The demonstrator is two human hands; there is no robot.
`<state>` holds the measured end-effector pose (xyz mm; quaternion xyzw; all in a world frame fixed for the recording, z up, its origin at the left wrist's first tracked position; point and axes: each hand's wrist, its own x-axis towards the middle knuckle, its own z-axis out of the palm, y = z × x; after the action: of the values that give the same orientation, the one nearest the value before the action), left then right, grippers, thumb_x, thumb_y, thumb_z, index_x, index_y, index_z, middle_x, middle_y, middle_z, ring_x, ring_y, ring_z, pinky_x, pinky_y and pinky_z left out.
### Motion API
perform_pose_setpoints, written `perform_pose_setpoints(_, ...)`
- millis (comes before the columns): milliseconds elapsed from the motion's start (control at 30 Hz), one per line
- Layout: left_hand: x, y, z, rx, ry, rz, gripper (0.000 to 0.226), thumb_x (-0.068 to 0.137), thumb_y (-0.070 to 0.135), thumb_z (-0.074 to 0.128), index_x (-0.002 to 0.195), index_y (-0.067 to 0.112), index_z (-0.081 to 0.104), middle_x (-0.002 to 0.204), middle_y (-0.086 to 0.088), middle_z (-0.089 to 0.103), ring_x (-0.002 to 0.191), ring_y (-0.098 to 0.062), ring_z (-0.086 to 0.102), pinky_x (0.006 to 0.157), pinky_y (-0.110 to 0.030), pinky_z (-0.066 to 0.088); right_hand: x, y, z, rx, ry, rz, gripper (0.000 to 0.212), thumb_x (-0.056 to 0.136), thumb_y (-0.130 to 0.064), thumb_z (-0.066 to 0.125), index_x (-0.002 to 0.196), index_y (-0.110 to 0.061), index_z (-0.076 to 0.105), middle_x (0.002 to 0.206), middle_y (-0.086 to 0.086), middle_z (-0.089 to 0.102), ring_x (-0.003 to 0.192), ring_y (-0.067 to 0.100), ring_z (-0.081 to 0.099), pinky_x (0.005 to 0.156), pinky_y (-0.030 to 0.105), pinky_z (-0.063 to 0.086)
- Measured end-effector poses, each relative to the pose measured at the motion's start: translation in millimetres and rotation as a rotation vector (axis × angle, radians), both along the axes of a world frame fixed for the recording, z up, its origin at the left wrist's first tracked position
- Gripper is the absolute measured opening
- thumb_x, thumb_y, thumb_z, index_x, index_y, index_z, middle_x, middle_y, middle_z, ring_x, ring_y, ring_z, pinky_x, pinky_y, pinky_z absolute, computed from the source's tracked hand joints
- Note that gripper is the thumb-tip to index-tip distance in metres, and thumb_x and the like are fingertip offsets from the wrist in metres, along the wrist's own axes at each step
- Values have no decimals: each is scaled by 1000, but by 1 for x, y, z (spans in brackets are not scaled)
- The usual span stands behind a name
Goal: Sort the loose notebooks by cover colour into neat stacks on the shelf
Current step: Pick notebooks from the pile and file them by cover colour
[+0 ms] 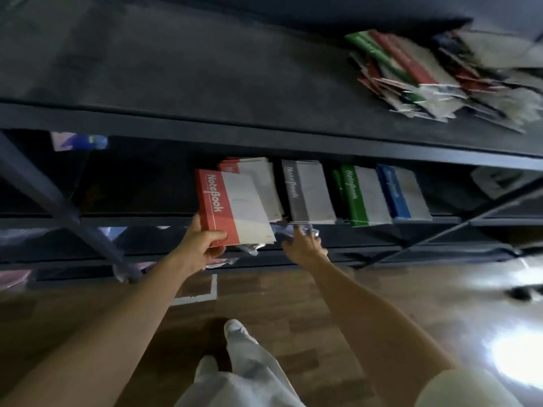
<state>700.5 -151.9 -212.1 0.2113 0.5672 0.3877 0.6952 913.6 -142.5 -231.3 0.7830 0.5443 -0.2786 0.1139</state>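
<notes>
**While the left hand grips a red notebook, the right hand reaches for the shelf edge**

As we look down through the head camera, the left fingers are curled under the red notebook's near corner, with the thumb pressed on its red spine band. The notebook is tilted, and its far end overlaps the red stack that lies just beyond the fingertips on the lower shelf.

The right fingers are stretched forward, nearly straight, and hold nothing that we can make out. Their tips are at the shelf's front edge, beside some crumpled clear plastic. Blur hides whether they touch it.

Just past those fingertips lies the grey stack. Further to the right of them are the green stack and then the blue stack, side by side.

Well beyond both hands, up on the top shelf and off to the right, we see a loose pile of notebooks with red, green and dark covers jumbled together.

Nearer to us than the fingers is the wooden floor, with a white tape mark under the left wrist. A light shoe shows between the forearms.
</notes>
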Motion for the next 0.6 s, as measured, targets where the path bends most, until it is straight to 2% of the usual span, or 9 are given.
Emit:
perform_pose_setpoints(133,38,1,1,12,-44,-36,55,87,-12,50,126,24,37,98,-1,55,84,-17,54,63,-29,45,28,-31,16,-33,-57,-73,60,96,-44,40,148,-27,16,151,11,19,136,35,26,105,55,26)
perform_pose_setpoints(267,70,-6,-1,9,-33,-61,56,87,-12,49,132,19,37,98,-1,54,81,-16,54,59,-28,46,58,-54,27,-23,-49,-212,58,96,-43,39,148,-26,18,148,11,23,134,33,27,105,53,27)
perform_pose_setpoints(333,81,-6,-4,8,-28,-24,57,89,-11,49,136,18,35,106,-4,53,79,-16,53,56,-26,47,70,-60,28,-7,-31,-240,56,97,-42,39,147,-26,20,148,11,25,133,33,28,105,52,28)
perform_pose_setpoints(467,92,-3,-9,8,-27,72,58,90,-13,46,138,17,34,113,-6,49,84,-18,53,58,-28,46,81,-56,23,-14,-13,-206,54,97,-37,38,147,-24,21,147,11,25,133,33,29,106,51,29)
perform_pose_setpoints(600,92,2,-14,47,-15,59,67,85,-22,42,137,19,35,100,-4,55,82,-17,55,62,-28,48,72,-33,17,11,46,-109,59,97,-37,41,149,-23,17,150,11,23,136,33,27,107,52,27)
